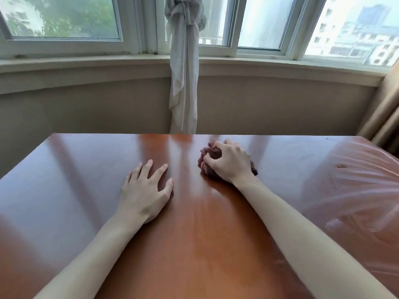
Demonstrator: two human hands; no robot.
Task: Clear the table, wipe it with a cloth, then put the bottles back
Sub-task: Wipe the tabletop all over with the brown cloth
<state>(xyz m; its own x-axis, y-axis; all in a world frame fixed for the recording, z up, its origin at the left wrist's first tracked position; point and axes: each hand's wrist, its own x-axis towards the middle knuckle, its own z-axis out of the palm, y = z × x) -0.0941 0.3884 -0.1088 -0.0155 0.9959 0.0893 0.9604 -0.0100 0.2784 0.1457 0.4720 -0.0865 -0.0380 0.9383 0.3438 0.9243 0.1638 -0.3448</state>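
Cloth (206, 161) bunched under my right hand (231, 162) on the glossy wooden table (194, 234).
My right fingers curl tight around the dark red wad near the far edge; my left hand (144, 190) rests flat beside it, fingers spread.

Two bare forearms enter from the lower edge of the frame, one from the lower left and one from the lower right, and both run up toward the middle. No sleeve, cuff or glove covers either of them as far as the frame shows. The left hand (144, 192), left of centre, is slim, with long narrow fingers (149, 167) and short, unpainted nails. The right hand (230, 161), just right of centre, is equally slim, its knuckles and tendons standing out along the back. Neither wrist carries a watch or band, and no ring shows on either hand.
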